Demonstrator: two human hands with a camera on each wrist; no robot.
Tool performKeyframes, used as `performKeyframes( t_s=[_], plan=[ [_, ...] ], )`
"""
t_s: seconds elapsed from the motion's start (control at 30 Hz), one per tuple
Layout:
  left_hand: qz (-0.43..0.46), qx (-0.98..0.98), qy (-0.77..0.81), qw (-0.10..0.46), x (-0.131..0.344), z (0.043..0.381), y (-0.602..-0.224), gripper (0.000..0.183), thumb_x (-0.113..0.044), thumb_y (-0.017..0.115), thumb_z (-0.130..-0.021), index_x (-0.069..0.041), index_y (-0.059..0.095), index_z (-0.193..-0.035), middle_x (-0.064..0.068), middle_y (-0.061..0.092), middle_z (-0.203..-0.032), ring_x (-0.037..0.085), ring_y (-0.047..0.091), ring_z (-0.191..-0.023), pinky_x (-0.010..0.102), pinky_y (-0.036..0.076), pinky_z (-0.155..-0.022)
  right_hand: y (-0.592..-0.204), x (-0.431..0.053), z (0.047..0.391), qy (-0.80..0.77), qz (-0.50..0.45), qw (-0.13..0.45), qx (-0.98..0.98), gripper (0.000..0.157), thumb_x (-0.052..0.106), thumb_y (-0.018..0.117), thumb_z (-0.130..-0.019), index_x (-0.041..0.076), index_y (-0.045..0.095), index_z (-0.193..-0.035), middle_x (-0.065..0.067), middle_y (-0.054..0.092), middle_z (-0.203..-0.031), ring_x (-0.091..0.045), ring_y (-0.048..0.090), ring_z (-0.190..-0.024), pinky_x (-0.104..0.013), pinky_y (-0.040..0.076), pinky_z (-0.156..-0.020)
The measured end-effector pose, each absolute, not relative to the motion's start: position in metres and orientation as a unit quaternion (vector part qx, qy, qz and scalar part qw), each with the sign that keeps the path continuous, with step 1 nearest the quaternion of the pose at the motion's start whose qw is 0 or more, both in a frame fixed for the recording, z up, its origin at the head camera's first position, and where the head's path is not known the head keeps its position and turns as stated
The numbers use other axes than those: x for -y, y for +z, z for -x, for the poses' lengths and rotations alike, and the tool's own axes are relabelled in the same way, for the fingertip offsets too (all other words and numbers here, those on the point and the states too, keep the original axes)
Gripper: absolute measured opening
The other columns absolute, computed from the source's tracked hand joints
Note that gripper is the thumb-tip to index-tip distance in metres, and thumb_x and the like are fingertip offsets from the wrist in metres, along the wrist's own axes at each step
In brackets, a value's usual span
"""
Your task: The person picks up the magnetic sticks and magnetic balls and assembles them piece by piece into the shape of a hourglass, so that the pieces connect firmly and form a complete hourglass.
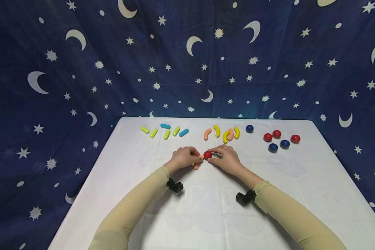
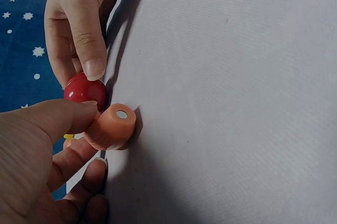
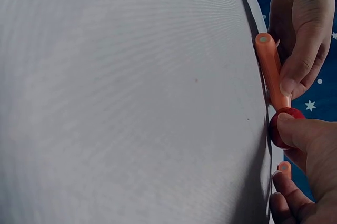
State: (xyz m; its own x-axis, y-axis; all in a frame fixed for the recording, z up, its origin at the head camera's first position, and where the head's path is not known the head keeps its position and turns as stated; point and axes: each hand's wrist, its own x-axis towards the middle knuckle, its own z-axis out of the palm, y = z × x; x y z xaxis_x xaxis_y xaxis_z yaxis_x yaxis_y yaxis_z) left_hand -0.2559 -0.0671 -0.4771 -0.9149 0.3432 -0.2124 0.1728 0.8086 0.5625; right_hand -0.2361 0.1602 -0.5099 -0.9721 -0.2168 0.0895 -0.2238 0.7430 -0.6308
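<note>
Near the middle of the white table, my left hand (image 1: 183,157) pinches a curved orange stick (image 1: 196,166) between thumb and fingers. A small pale disc shows in the end face of the orange stick (image 2: 113,129) in the left wrist view. My right hand (image 1: 227,159) holds a glossy red ball (image 1: 207,155) between thumb and fingertips. In the right wrist view, the red ball (image 3: 278,133) meets one end of the orange stick (image 3: 268,63). Fingers hide part of both pieces.
Behind the left hand lie several green sticks (image 1: 153,133) and two blue sticks (image 1: 183,133). Further right are curved yellow sticks (image 1: 217,131) and curved orange sticks (image 1: 207,134). Red balls (image 1: 295,139) and dark blue balls (image 1: 273,148) sit at the right. A starry cloth (image 1: 175,97) hangs behind the table.
</note>
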Motion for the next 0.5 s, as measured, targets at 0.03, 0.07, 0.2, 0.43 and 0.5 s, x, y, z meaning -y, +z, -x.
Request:
performKeyframes(
  t_s=[0.03,0.07,0.2,0.43,0.5],
  plan=[
    [-0.138,-0.938,0.278,0.153,0.0671,0.2561,-0.4773,0.028,-0.052,0.071,-0.092,-0.025,0.071,-0.096,-0.009,0.065,-0.084,0.018,0.055,-0.089,0.053,0.039,-0.095,-0.5097,-0.1604,0.2361,0.338,-0.118,0.006,0.934,0.043,0.04,0.082,-0.088,0.022,0.074,-0.126,-0.003,0.063,-0.117,-0.023,0.048,-0.099,-0.044,0.036,-0.084],
    [-0.138,-0.938,0.279,0.152,0.0671,0.2562,-0.4774,0.028,-0.052,0.071,-0.092,-0.024,0.071,-0.096,-0.009,0.065,-0.083,0.018,0.056,-0.089,0.053,0.039,-0.095,-0.5096,-0.1605,0.2364,0.337,-0.119,0.007,0.934,0.043,0.039,0.082,-0.088,0.022,0.074,-0.126,-0.004,0.063,-0.117,-0.024,0.049,-0.099,-0.044,0.036,-0.083],
    [-0.138,-0.938,0.281,0.147,0.067,0.2564,-0.478,0.028,-0.052,0.071,-0.093,-0.024,0.071,-0.096,-0.009,0.065,-0.083,0.018,0.056,-0.088,0.052,0.039,-0.094,-0.5096,-0.1604,0.237,0.337,-0.12,0.009,0.934,0.042,0.038,0.081,-0.088,0.022,0.074,-0.127,-0.004,0.062,-0.117,-0.025,0.049,-0.101,-0.045,0.036,-0.084],
    [-0.141,-0.937,0.284,0.145,0.0681,0.2542,-0.4773,0.025,-0.05,0.071,-0.093,-0.025,0.071,-0.096,-0.01,0.065,-0.083,0.017,0.057,-0.088,0.052,0.04,-0.093,-0.51,-0.1598,0.2364,0.337,-0.113,0.003,0.935,0.042,0.037,0.082,-0.088,0.022,0.074,-0.126,-0.004,0.063,-0.116,-0.026,0.05,-0.105,-0.046,0.038,-0.087],
    [-0.143,-0.937,0.285,0.145,0.0684,0.2541,-0.4767,0.025,-0.05,0.071,-0.093,-0.025,0.072,-0.097,-0.01,0.065,-0.083,0.017,0.057,-0.088,0.051,0.041,-0.093,-0.5097,-0.1597,0.2364,0.338,-0.113,0.003,0.934,0.042,0.037,0.082,-0.088,0.023,0.074,-0.127,-0.004,0.063,-0.116,-0.026,0.05,-0.105,-0.046,0.037,-0.087]
  ],
)
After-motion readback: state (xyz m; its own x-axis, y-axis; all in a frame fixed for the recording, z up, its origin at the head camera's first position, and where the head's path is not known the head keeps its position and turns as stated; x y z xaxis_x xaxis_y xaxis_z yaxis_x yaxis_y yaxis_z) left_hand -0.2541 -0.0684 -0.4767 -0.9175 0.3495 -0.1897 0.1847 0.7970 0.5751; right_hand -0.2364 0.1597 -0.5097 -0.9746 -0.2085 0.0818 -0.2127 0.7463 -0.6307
